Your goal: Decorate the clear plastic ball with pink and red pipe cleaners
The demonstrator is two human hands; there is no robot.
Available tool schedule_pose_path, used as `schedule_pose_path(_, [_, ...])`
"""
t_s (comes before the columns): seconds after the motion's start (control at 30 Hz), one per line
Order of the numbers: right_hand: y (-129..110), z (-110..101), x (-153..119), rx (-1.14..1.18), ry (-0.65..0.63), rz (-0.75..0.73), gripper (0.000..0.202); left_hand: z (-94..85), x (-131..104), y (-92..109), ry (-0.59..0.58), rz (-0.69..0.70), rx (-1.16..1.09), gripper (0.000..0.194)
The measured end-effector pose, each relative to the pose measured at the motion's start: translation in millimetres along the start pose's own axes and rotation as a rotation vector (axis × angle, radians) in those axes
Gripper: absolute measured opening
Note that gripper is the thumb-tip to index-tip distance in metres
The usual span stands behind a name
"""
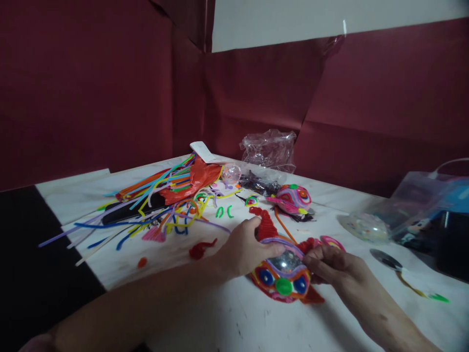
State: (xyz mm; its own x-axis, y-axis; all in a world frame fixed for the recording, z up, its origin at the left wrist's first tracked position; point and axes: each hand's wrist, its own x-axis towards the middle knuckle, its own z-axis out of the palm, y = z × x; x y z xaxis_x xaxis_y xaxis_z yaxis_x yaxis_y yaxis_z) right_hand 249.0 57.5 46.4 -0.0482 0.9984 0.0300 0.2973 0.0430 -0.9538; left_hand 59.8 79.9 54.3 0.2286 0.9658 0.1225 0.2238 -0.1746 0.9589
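Note:
A round lion-like face craft [283, 287], built of coloured pipe cleaners with blue eyes and a green nose, is tilted just above or on the white table. My left hand [249, 249] grips its upper left rim, the thumb over the shiny clear centre. On the other side my right hand [324, 264] has its fingers closed at the upper right edge, by a small red fuzzy piece [306, 245]. Whether the fingertips pinch that piece or the rim is hidden. A coiled red pipe-cleaner horn [267, 226] rises beside my left hand.
Bundled pipe cleaners [161, 195] lie at the left with an orange-red bag [198, 181]. Behind are a second pink fuzzy craft [293, 199] and clear plastic packaging [269, 151]. A disc [385, 259], a clear dome [366, 227] and a dark box-like object [453, 247] stand right.

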Motion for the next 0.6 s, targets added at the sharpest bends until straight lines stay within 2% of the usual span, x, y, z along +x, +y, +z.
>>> schedule_pose_path(0.17, [6.4,-2.8,-1.9,0.014,-0.008,-0.016,0.036,0.5,1.7,-1.4,0.009,-0.041,-0.123,0.024])
schedule_pose_path(0.4, [14.8,-3.8,-2.0,0.052,-0.056,0.018,0.034,3.8,3.2,-1.0,0.015,-0.130,-0.214,0.029])
schedule_pose_path(0.6, [14.3,-2.2,-2.4,0.051,-0.028,0.007,0.033,3.8,4.2,-4.0,0.005,-0.145,-0.276,0.030])
